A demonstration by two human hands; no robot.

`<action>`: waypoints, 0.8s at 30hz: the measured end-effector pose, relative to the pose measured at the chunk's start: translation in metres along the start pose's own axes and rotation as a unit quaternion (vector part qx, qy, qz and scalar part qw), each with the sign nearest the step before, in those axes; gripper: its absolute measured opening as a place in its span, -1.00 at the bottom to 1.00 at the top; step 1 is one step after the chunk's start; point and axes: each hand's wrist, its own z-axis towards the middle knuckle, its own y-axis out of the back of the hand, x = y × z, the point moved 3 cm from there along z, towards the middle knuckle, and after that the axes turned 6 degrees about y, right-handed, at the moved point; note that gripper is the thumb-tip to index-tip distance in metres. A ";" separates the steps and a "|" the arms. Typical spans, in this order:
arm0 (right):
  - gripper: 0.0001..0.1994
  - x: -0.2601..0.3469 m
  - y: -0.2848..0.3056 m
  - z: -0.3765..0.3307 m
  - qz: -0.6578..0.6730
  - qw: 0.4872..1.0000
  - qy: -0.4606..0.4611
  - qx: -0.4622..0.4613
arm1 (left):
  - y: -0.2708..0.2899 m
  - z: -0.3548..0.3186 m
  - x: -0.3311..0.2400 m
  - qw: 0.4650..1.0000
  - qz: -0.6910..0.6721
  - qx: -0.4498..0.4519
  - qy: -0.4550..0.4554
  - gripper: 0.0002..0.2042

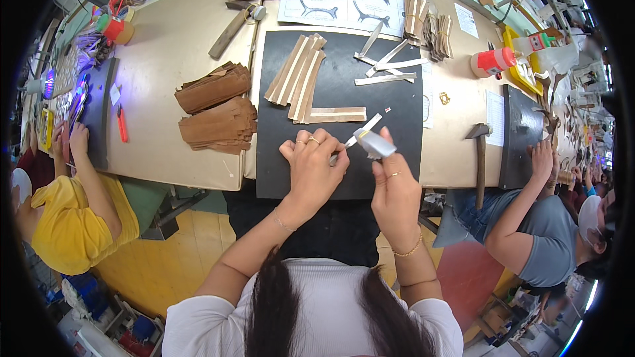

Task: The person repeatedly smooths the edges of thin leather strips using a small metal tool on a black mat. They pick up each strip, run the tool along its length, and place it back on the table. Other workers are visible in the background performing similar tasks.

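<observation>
Over the lower part of a black mat, my left hand is closed, with finger and thumb pinched on the near end of a narrow white strip. My right hand grips a glossy whitish band, bent over and with a yellowish edge, between thumb and fingers. The band overlaps the white strip, so I cannot tell whether they are joined. Just beyond my left hand lies a brown strip with a white stripe. More brown striped strips rest side by side above it.
Several whitish strips lie at the mat's upper right. Brown leather stacks sit left of it, below a wooden-handled hammer. Another hammer and a red-and-white bottle are at right. People sit on both sides.
</observation>
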 end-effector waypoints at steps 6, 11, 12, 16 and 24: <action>-0.42 -0.006 -0.003 0.005 -0.079 0.994 -0.016 0.068 | -0.002 0.002 0.000 1.000 0.007 0.002 -0.007 -0.92; -0.45 -0.001 -0.011 -0.001 -0.083 0.989 -0.020 0.122 | -0.003 0.003 0.000 1.000 0.008 -0.007 -0.012 -0.92; -0.45 -0.002 -0.012 -0.001 -0.093 0.989 -0.028 0.115 | -0.001 0.001 0.000 1.000 0.012 -0.003 -0.011 -0.92; -0.46 -0.005 -0.014 -0.003 -0.090 0.988 -0.035 0.124 | 0.006 -0.001 0.007 1.000 -0.003 0.007 0.011 -0.91; -0.44 -0.005 -0.007 0.001 -0.065 0.994 -0.021 0.089 | 0.004 -0.001 0.003 1.000 0.006 0.003 -0.013 -0.91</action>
